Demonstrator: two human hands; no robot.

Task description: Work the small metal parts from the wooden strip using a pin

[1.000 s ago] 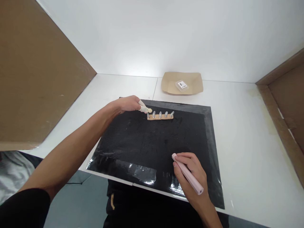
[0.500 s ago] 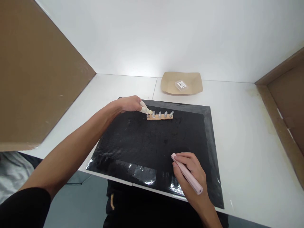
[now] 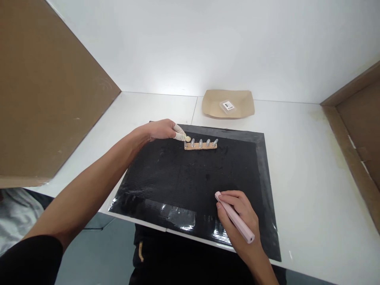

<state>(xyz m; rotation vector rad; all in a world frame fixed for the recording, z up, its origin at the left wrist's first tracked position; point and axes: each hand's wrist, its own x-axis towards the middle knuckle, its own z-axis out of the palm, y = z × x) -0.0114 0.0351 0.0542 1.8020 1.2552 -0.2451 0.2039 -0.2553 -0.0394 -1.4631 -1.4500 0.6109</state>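
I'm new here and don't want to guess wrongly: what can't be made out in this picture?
In the head view:
Pale piece at the fingertips of the left hand: too small to identify.
Leftmost metal prong: partly covered by that hand and piece.
Print on the labelled box: too small to read.
Some fingers of the right hand: hidden by the hand itself.
Grey cloth: cut off by the left edge.

A pink wand (image 3: 234,217) slants nearest; beyond, a pale piece (image 3: 188,139), perhaps sponge, adjoins a wooden strip (image 3: 197,147) bearing five silvery tips (image 3: 200,143).
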